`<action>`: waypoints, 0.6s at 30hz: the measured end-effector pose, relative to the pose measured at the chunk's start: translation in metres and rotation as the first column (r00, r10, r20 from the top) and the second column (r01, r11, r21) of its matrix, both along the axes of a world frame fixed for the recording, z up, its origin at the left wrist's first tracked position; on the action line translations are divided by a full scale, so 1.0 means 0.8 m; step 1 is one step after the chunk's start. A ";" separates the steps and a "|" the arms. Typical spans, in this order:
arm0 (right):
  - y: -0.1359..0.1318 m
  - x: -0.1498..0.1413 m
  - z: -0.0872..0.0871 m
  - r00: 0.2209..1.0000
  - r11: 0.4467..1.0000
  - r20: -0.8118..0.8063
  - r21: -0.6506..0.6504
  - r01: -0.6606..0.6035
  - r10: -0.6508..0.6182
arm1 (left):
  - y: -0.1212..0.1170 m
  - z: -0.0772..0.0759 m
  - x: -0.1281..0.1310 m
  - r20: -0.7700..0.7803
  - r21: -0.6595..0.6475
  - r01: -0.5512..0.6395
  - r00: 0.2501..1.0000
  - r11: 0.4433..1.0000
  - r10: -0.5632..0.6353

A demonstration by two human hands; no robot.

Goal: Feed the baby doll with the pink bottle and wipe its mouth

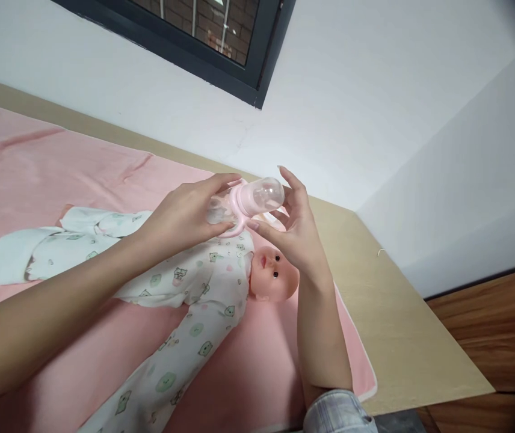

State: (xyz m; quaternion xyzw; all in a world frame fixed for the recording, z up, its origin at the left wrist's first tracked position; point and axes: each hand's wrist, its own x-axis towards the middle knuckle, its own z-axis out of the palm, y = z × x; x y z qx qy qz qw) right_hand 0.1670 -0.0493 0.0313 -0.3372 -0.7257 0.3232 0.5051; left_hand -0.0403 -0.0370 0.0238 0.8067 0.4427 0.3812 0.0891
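Observation:
A clear baby bottle [222, 208] with a pink collar and pink handles is tilted above the doll's chest, its clear domed cap [270, 193] pointing right. My left hand [188, 207] wraps round the bottle's body. Beside the cap, my right hand [296, 228] is open, with the index finger raised and the thumb close to the pink handle; some of its fingers are partly hidden behind the cap. Below the hands lies a baby doll [275, 275] on its back, in white pyjamas [194, 276] with a green bear print.
A pink blanket [257, 355] is spread under the doll on a pale wooden table [388, 325]. The table's right corner juts out near a brown wooden surface [496, 319]. Behind stand a white wall [352, 108] and a dark-framed window [257, 78].

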 end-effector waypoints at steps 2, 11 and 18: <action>0.003 -0.002 -0.003 1.000 1.000 -0.003 0.008 0.026 -0.026 | 0.005 -0.004 0.000 -0.035 0.043 0.001 0.999 0.999 0.000; 0.065 0.060 -0.020 0.955 0.942 -0.030 0.155 0.296 -0.295 | 0.050 -0.010 -0.036 0.002 -0.020 -0.197 0.980 0.980 0.197; 0.125 0.147 -0.078 0.687 0.742 0.430 -0.058 0.668 -0.585 | 0.125 -0.061 -0.115 0.055 -0.165 -0.273 0.957 0.948 0.285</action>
